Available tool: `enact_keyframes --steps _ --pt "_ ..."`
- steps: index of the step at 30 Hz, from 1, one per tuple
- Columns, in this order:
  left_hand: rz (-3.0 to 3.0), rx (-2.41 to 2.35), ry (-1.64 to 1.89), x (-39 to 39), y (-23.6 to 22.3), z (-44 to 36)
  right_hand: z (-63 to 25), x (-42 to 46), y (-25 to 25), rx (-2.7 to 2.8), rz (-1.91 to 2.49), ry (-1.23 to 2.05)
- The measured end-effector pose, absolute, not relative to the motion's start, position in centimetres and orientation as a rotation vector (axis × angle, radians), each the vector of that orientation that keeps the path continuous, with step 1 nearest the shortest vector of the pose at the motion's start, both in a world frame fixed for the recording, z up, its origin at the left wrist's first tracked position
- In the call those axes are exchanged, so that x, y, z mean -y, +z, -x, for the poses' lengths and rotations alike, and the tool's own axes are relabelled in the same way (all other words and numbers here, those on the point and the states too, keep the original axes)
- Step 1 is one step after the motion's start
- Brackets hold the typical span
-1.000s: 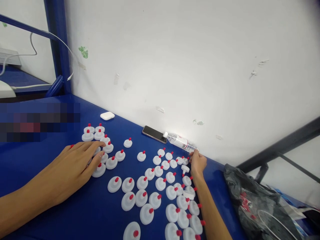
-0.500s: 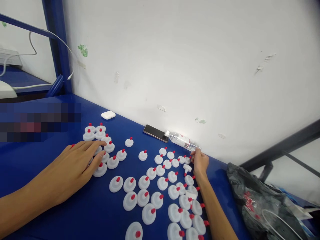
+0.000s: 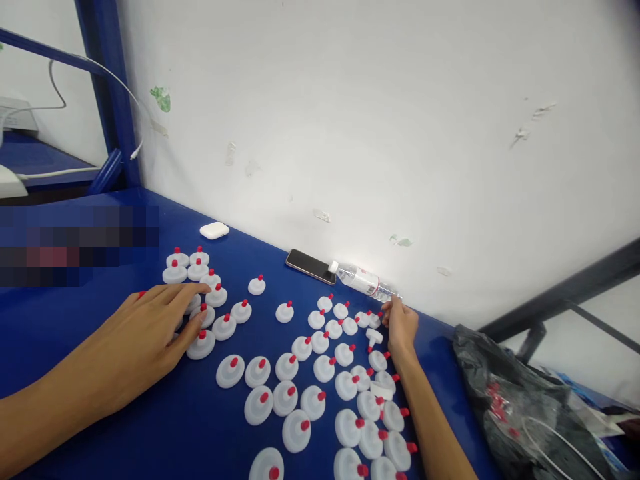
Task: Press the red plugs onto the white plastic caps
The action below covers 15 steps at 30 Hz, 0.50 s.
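Observation:
My left hand (image 3: 143,337) lies palm down over a cluster of round white plastic caps with red tips. Its fingers are stretched out and partly cover several caps. Between thumb and forefinger shows one white cap (image 3: 203,316); another cap (image 3: 201,345) is beside the thumb. At the right edge of a larger spread of caps, my right hand (image 3: 401,328) has its fingers curled, close to the base of a clear plastic bottle (image 3: 363,280). What those fingers hold, if anything, is hidden. A cap tipped on its side (image 3: 373,337) lies near that hand.
A phone (image 3: 310,266) and a white earbud case (image 3: 215,231) lie along the wall on the blue table (image 3: 165,440). On the right is a dark plastic bag (image 3: 500,393) with red pieces inside. A blue frame post (image 3: 107,87) stands at the back left.
My left thumb has moved slightly away from the forefinger, and more of the cap between them shows. My right hand stays in place. The view has shifted slightly.

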<state>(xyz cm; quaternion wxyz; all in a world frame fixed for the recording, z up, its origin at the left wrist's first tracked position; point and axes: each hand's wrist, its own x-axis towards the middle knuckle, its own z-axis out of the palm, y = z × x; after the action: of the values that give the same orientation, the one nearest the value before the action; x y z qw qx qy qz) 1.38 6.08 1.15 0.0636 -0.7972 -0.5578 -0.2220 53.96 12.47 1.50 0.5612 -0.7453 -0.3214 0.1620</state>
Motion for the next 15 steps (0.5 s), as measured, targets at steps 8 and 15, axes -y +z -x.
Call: enact_keyframes --steps 8,15 --pt "2.400 1.679 -0.695 -6.45 0.71 -1.27 -54.42 -12.80 1.26 0.769 1.747 0.418" --pt "2.404 1.659 -0.724 -6.38 0.43 -1.29 -54.68 -12.84 1.12 0.775 1.741 0.433"
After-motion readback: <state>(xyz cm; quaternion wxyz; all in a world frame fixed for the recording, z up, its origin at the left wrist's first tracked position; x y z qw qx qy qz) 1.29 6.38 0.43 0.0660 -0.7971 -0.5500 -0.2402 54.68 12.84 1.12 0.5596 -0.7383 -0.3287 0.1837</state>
